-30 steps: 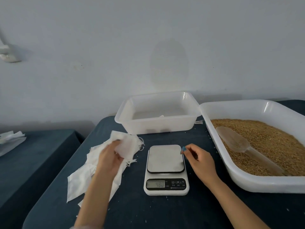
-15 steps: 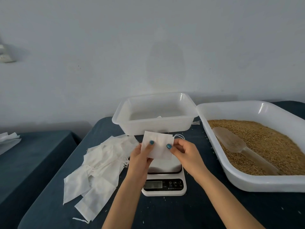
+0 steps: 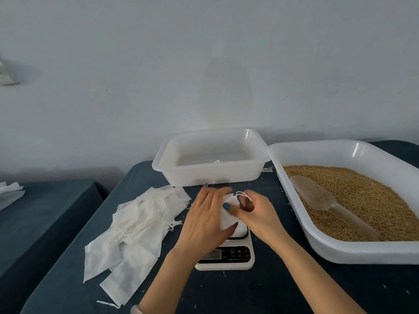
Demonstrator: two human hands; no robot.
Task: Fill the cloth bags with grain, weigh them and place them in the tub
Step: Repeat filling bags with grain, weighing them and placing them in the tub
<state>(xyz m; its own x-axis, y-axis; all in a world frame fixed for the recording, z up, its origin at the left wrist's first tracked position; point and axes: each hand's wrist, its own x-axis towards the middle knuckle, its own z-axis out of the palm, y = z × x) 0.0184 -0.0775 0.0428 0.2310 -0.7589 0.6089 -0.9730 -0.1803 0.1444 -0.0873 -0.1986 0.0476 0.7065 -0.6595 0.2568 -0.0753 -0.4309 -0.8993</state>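
Observation:
I hold one small white cloth bag [image 3: 229, 217] over the white kitchen scale [image 3: 229, 257] between both hands. My left hand [image 3: 204, 218] grips its left side with the thumb on the cloth. My right hand [image 3: 256, 211] pinches the bag's top edge by its drawstring. A heap of empty white cloth bags [image 3: 136, 227] lies left of the scale. Behind the scale stands a white tub [image 3: 210, 175]. On the right, a large white tray [image 3: 353, 252] holds brown grain [image 3: 367, 200] with a clear plastic scoop [image 3: 317, 196] lying in it.
Everything sits on a dark blue tabletop [image 3: 249, 295] with stray grains scattered on it. A second dark surface [image 3: 45, 211] stands lower at the left, with white cloth [image 3: 9, 191] on its far edge. A plain wall rises behind.
My left hand lifted one bag off the heap and brought it over the scale. My right hand came in and took its top edge; both hands have since lowered the bag.

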